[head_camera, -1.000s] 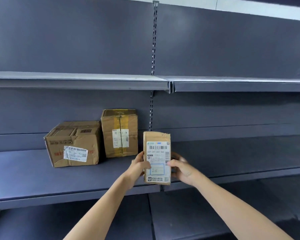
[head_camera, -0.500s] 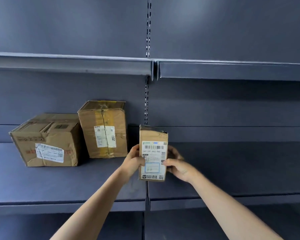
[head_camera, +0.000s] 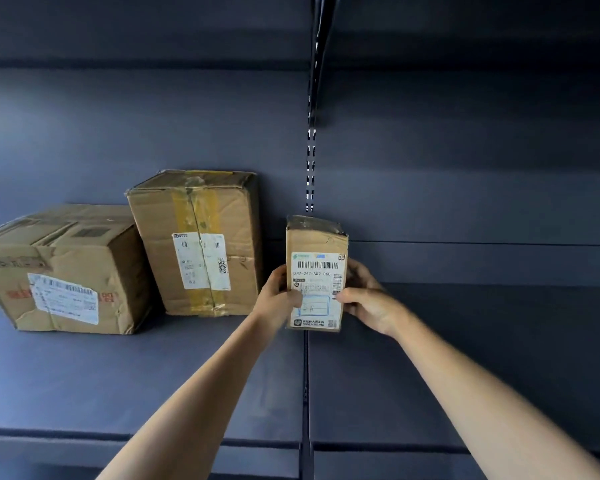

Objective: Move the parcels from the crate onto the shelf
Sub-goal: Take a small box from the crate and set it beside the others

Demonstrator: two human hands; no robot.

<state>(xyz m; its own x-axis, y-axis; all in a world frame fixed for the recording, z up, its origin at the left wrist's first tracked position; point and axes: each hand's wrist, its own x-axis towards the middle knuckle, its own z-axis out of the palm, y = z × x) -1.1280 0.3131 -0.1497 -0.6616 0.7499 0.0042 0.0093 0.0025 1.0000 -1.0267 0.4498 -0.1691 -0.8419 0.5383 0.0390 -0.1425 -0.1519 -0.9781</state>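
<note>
A small upright cardboard parcel (head_camera: 316, 247) with a white barcode label stands on the dark grey shelf (head_camera: 153, 375), over the seam between two shelf boards. My left hand (head_camera: 278, 299) grips its left side and my right hand (head_camera: 368, 299) grips its right side, thumbs on the label. Left of it, a taller taped parcel (head_camera: 198, 244) stands against the back wall, and a wider, dented parcel (head_camera: 63, 268) lies at the far left. The crate is out of view.
The shelf board to the right of the seam (head_camera: 482, 358) holds nothing. A slotted upright rail (head_camera: 310, 161) runs up the back wall just behind the small parcel. The shelf's front edge (head_camera: 153, 441) lies near the frame's bottom.
Both hands have carried the small parcel forward and deeper onto the shelf, near the back wall. The view has moved closer and lower, so the upper shelf is out of sight.
</note>
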